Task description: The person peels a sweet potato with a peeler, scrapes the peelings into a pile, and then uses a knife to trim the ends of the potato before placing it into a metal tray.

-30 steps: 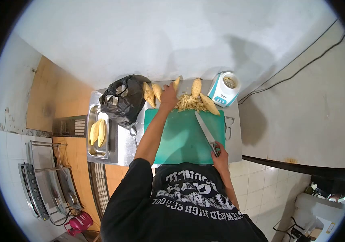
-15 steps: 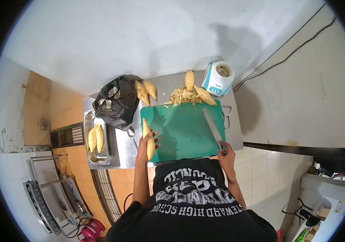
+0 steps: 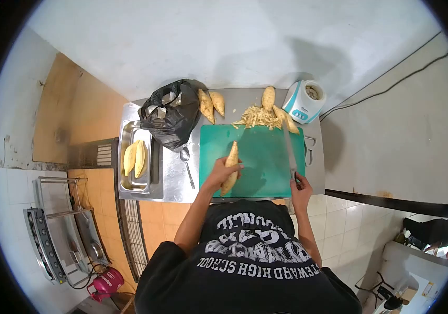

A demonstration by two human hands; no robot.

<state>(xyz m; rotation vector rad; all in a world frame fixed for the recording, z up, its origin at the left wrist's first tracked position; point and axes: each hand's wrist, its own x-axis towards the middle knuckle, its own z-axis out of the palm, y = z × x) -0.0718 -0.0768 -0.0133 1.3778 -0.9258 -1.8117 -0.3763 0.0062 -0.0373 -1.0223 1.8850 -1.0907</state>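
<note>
A peeled root (image 3: 230, 167) was gripped around its middle by the left hand (image 3: 217, 175), and it was held over the near left part of the green cutting board (image 3: 260, 172). A knife (image 3: 290, 154) was grasped by its handle in the right hand (image 3: 301, 188) at the board's near right corner, with the blade laid along the right edge and pointed away. A heap of peelings (image 3: 258, 116) was seen at the far edge of the board, with two more roots (image 3: 276, 107) beside it. Further left, another pair of roots (image 3: 211, 103) was found next to a black bag (image 3: 170, 112). A spoon (image 3: 186, 162) was left on the steel counter (image 3: 174, 183) just left of the board, and a tray (image 3: 129, 180) with two peeled pieces was set at the far left. A small blender (image 3: 304, 101) was placed at the far right corner.
</note>
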